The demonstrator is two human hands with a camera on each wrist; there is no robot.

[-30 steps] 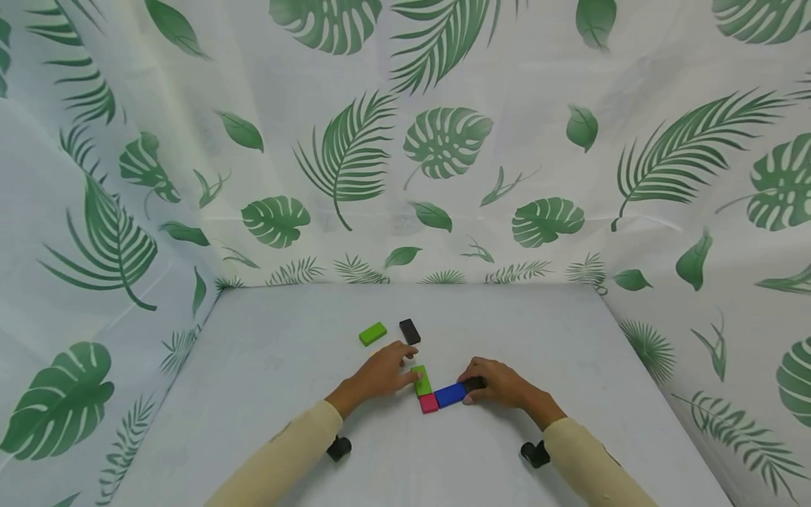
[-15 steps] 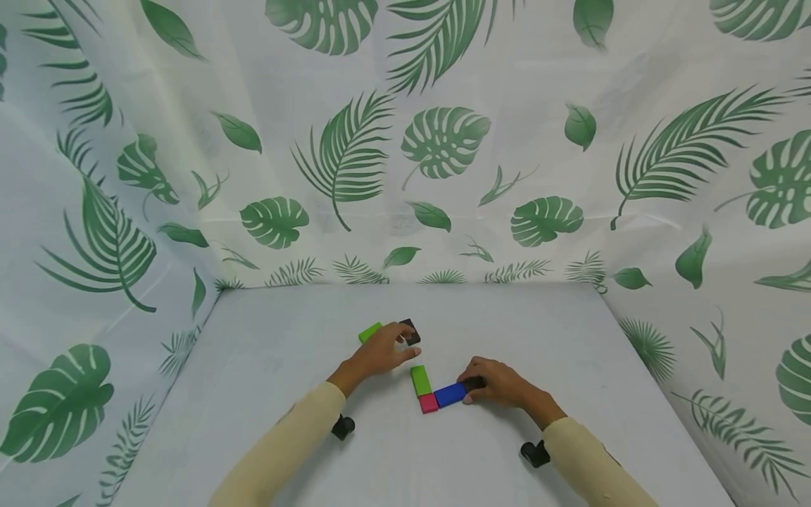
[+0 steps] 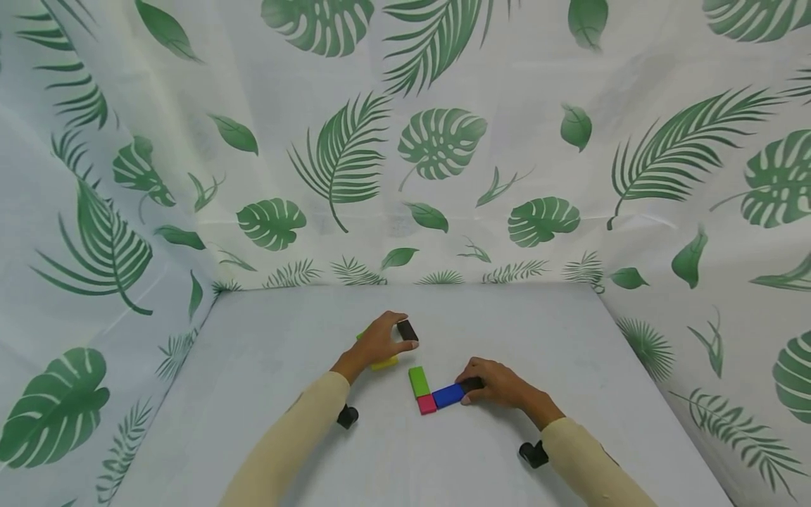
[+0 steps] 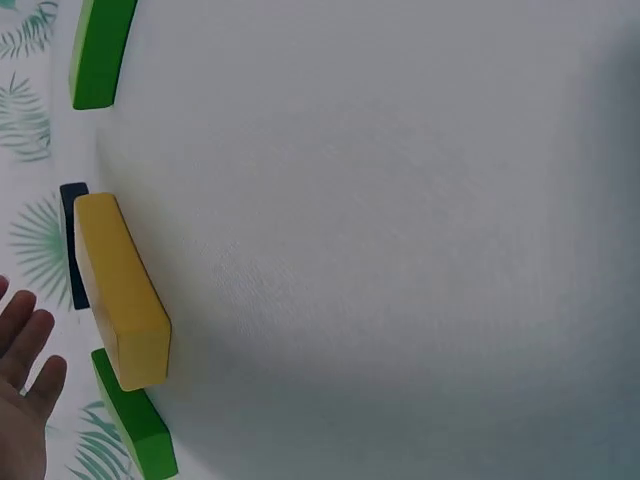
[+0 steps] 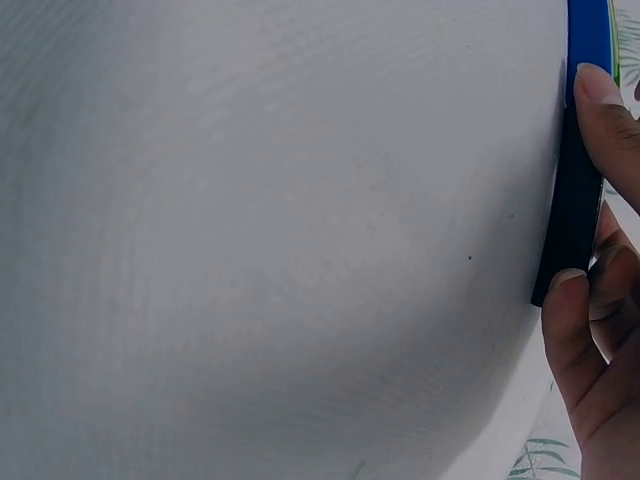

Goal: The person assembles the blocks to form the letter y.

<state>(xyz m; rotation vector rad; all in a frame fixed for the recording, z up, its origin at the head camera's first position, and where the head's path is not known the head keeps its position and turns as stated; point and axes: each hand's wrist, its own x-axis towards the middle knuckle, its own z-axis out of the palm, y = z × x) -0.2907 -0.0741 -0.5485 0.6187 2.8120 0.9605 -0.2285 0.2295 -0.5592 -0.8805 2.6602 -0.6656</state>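
Observation:
My left hand is around a loose black block at the back, fingers by its far end and thumb by its near end. In the left wrist view those fingers look straight and apart from the black block. A yellow block shows below the left hand, and a green block is mostly hidden behind it. My right hand pinches another black block between thumb and fingers. That black block sits end to end with a blue block. A red block joins the blue one to a green block in a V-shaped line.
All blocks lie on a white table. A white sheet printed with green leaves rises behind the table and along both sides. Small black devices are worn at both wrists.
My left hand has left the green block of the line and moved back and left to the loose black block, exposing the yellow block. My right hand stays on its black block.

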